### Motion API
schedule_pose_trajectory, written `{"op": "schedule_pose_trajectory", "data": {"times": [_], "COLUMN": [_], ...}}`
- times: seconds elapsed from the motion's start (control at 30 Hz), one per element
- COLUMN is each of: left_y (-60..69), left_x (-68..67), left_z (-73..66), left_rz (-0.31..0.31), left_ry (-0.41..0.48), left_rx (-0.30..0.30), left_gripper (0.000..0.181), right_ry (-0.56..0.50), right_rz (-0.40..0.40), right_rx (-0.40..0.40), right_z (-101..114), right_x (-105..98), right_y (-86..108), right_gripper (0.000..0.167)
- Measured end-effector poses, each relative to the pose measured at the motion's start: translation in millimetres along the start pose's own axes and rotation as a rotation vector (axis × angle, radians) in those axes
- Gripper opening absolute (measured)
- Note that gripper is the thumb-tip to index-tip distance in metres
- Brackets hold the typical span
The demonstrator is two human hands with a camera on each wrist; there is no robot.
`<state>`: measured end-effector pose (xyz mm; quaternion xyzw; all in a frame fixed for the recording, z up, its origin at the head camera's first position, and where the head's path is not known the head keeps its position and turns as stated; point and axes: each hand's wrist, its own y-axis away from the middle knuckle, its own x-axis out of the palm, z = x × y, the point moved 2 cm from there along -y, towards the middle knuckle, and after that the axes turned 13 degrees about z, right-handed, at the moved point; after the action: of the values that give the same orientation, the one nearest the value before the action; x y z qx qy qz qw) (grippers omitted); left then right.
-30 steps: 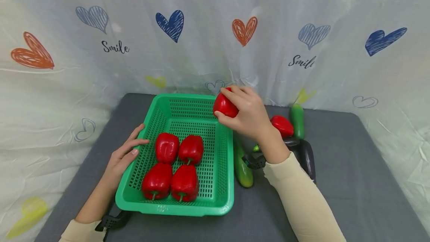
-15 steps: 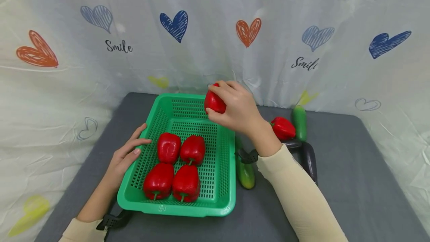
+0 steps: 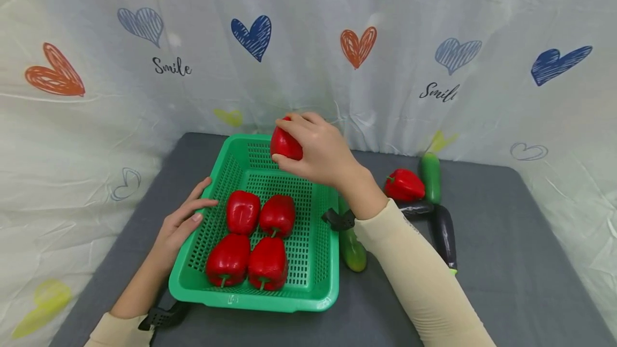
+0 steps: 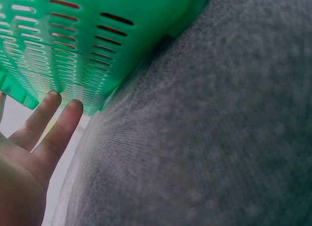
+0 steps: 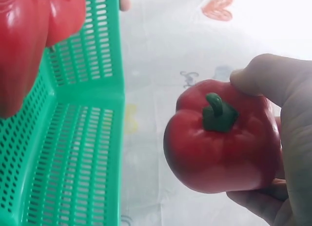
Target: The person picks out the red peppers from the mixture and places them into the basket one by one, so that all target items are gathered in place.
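My right hand [image 3: 320, 149] grips a red bell pepper [image 3: 285, 142] above the far end of a green plastic basket [image 3: 253, 300]. In the right wrist view the pepper's green stem [image 5: 219, 114] faces the camera, with thumb and fingers on either side. Inside the basket, several red bell peppers [image 3: 267, 264] lie grouped toward the near left. My left hand [image 3: 180, 224] rests at the basket's left side, index finger over the rim. Two straight fingers [image 4: 66, 121] reach the slotted outer wall in the left wrist view.
Right of the basket lies a green cucumber [image 3: 354, 253], partly behind my right wrist. Farther right are another red bell pepper [image 3: 405, 185], a second cucumber [image 3: 430, 175] and two dark eggplants, one upright in view [image 3: 443, 234]. A printed curtain [image 3: 308, 79] hangs behind the grey table [image 3: 511, 261].
My right hand has carried the bell pepper leftward, from the basket's far right corner to above its far end. The left hand stays at the basket's side.
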<state>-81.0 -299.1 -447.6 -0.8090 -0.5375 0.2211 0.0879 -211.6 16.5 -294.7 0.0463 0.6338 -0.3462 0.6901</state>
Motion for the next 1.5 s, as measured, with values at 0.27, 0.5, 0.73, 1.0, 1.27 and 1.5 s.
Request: {"op": "schedule_pose_trajectory", "data": {"times": [0.27,0.5,0.73,1.0,1.27,1.5], "left_y": [0.6,1.8,0.4,0.7,0.5,0.2], "left_x": [-0.2,-1.0,-0.3,-0.3,0.0,0.1], "left_z": [1.3,2.5,0.8,-0.5,-0.9,-1.7], "left_rz": [0.002,0.008,0.008,0.0,0.009,0.001], "left_ry": [-0.014,-0.014,-0.023,-0.025,-0.026,-0.027], "left_rx": [-0.023,-0.018,-0.022,-0.033,-0.055,-0.057], "left_gripper": [0.035,0.035,0.035,0.036,0.036,0.035], "right_ry": [-0.06,-0.076,-0.123,-0.094,-0.019,-0.027], "right_rz": [0.135,0.211,0.269,0.363,0.466,0.476], "right_rx": [0.031,0.022,0.032,0.044,0.088,0.119], "right_z": [8,9,6,15,21,22], "right_x": [9,22,38,51,63,68], "right_y": [-10.7,-22.5,-30.5,-40.9,-45.0,-45.1], "right_gripper": [0.07,0.079,0.077,0.075,0.072,0.068]}}
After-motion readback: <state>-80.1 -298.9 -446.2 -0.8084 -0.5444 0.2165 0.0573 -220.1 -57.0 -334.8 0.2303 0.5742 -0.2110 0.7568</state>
